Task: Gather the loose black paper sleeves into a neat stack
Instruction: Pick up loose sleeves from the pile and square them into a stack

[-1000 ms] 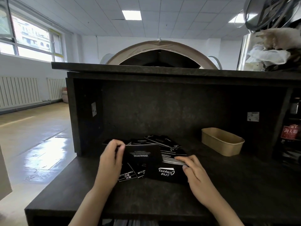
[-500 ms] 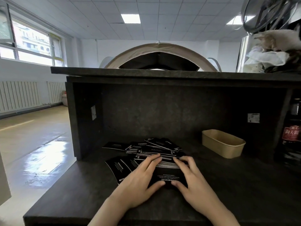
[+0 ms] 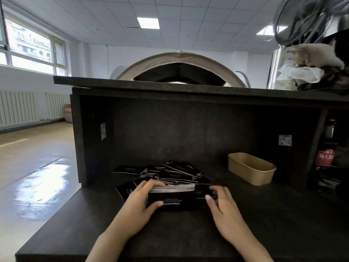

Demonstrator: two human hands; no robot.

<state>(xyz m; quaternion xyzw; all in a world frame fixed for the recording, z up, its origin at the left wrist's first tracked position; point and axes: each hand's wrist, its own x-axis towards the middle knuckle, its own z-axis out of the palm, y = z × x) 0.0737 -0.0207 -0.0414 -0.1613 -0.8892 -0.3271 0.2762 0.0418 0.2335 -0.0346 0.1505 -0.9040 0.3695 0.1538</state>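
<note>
from the head view, the person's left hand [image 3: 140, 202] is wrapped round the left end of a partly squared stack of black sleeves [image 3: 172, 195] on the dark counter [image 3: 75, 227], thumb along the near face and fingers curled over the top. the right hand [image 3: 220, 202] sits at the stack's right end, blurred; i cannot tell whether it is grasping or only pushing. more loose sleeves [image 3: 170, 171] lie fanned just behind, and one pokes out left. it looks like mid-gathering: next the far ones need drawing in and the edges tapping flush. a kraft paper tray [image 3: 251, 169] stands well off to the right.
</note>
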